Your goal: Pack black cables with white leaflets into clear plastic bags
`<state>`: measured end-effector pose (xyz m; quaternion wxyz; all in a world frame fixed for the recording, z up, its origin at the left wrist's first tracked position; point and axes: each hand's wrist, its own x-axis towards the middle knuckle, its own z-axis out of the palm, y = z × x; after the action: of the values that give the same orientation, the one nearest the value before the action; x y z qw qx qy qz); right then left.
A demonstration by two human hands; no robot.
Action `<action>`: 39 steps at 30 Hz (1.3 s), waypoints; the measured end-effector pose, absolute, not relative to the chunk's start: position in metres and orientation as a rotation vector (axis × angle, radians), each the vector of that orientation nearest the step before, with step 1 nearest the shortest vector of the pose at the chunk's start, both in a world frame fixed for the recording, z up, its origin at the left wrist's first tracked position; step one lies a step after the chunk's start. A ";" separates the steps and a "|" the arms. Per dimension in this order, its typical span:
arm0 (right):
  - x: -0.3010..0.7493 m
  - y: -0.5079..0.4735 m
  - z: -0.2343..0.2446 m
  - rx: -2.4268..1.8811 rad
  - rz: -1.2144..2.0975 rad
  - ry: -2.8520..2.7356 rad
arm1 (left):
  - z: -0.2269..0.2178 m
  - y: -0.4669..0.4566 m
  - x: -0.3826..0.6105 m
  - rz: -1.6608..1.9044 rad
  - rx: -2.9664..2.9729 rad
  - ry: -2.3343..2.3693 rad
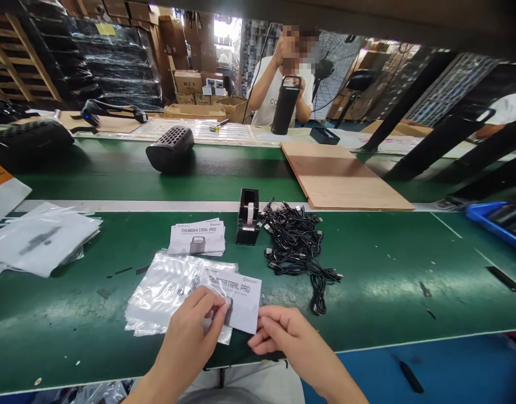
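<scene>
Partly, the left hand (196, 321) pinching plastic (215, 287) hides the booklet (245, 307); the right hand's (285, 332) hold is unclear.

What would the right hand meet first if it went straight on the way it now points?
Most likely the white rectangular paper leaflet between both hands: the right hand points toward its right edge, perhaps touching it; depth there is hard to judge.

A: ok what kinda place is this?
B: factory floor, pretty sure. Heaped cables (291, 235) and stacked leaflets (198, 238) on the green bench (379, 280); cartons (188, 82), a pallet (20, 56), big fan (325, 68) and a worker (267, 90) behind it.
</scene>
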<state>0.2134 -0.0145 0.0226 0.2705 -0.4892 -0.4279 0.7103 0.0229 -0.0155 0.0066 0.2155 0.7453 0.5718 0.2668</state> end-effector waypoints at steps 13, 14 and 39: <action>0.172 0.014 0.021 -1.788 0.832 -1.883 | 0.015 -0.007 0.028 0.758 1.904 1.426; 0.185 0.011 0.024 -1.874 0.739 -1.834 | 0.014 -0.006 0.029 0.752 1.881 1.461; 0.212 -0.011 0.027 -1.581 1.078 -1.886 | 0.014 -0.004 0.029 0.753 1.814 1.516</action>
<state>0.2118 -0.0111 0.0266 0.2258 -0.5732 -0.6839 0.3909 0.0295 -0.0038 0.0139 0.3244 0.6916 0.5780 0.2869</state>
